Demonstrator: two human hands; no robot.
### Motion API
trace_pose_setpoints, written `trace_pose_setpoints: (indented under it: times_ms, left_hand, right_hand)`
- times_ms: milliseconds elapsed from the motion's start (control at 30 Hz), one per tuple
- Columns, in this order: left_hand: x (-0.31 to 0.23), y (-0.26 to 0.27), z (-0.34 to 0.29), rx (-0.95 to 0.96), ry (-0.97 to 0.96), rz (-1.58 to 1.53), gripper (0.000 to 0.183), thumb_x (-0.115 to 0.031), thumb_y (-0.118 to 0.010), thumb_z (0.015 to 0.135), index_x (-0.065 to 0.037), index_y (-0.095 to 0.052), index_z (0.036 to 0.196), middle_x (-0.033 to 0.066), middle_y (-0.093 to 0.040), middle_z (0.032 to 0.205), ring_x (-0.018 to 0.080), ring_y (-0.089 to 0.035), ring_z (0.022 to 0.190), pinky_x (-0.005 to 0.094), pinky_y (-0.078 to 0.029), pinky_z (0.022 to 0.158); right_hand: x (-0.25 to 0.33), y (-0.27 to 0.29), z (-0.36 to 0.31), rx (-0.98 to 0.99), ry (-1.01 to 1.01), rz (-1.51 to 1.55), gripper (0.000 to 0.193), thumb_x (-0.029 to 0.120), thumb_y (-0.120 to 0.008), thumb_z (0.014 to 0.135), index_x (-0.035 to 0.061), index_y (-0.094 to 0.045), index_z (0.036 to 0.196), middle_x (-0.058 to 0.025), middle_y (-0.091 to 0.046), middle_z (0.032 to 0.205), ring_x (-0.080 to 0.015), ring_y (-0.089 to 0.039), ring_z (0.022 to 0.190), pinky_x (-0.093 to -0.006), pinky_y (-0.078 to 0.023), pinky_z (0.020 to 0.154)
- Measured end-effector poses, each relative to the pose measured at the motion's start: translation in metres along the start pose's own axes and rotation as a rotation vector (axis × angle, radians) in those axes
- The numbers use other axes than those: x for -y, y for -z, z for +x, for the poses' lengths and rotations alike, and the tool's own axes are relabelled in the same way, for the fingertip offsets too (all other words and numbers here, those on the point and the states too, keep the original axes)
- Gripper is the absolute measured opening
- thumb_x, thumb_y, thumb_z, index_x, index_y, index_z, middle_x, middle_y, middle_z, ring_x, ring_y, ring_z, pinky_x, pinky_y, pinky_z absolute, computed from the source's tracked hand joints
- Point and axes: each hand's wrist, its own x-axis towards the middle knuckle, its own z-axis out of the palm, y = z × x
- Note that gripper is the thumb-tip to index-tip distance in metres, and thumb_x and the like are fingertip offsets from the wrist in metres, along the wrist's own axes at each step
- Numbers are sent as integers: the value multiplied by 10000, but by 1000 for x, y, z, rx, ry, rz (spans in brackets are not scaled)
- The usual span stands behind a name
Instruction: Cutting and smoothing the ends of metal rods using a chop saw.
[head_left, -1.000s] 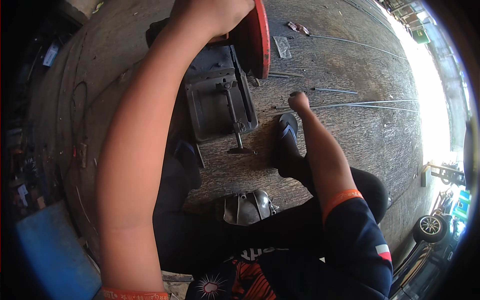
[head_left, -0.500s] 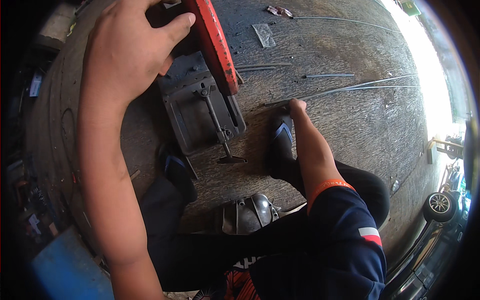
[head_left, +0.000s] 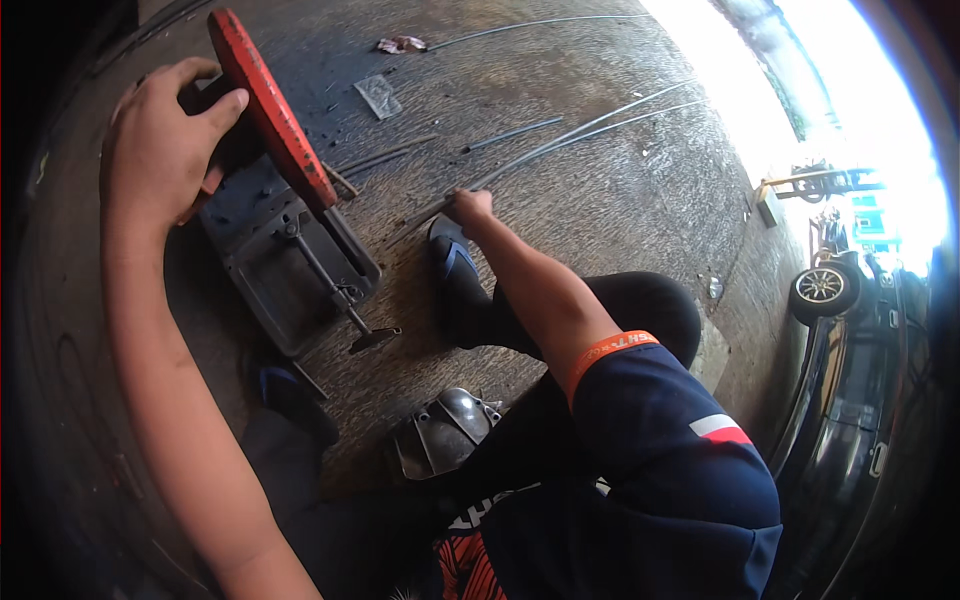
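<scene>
My left hand [head_left: 160,145] is curled over the head of a cut-off saw, its thumb lying near the saw's red, chipped blade guard [head_left: 275,110]. The guard partly hides the grip. Below it sits the saw's dark grey metal base [head_left: 275,290], with a screw clamp [head_left: 322,275] across it. Low by my sandalled foot [head_left: 455,265], my right hand [head_left: 470,207] is closed round long thin metal rods [head_left: 522,160]. Their near ends point toward the saw base, short of it. How many rods the fingers hold is hidden.
A shorter rod [head_left: 515,135] and more bar pieces [head_left: 385,157] lie on the rough floor past the saw. A clear plastic scrap [head_left: 378,97] is farther off. Between my legs rests a grey metal casing [head_left: 450,430]. A dark car [head_left: 850,400] stands at the right.
The view has swung, so the saw, rods and both arms appear farther left. Both hands keep their places, left on the saw and right on the rods.
</scene>
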Motion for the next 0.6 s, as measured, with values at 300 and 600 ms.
trace_pose_setpoints:
  times_ms: [300,600]
  left_hand:
    - [-33,-23,-50,-511,-342,72,231,-102,-574,865,-75,-625,1090,115,-611,1101,281,-561,1109,443,-415,955]
    - [-123,-204,-318,-325,1217,-1368,306,-249,-514,971,1,-555,1143,101,-601,1079,193,-579,962,328,-466,827]
  right_hand:
    - [35,-21,-153,251,-115,467,159,117,-626,895,-36,-591,867,-143,-624,806,-226,-637,646,-342,-529,517]
    - [41,0,-225,489,-100,607,108,24,-619,872,-29,-545,930,-156,-620,875,-236,-653,733,-346,-573,620]
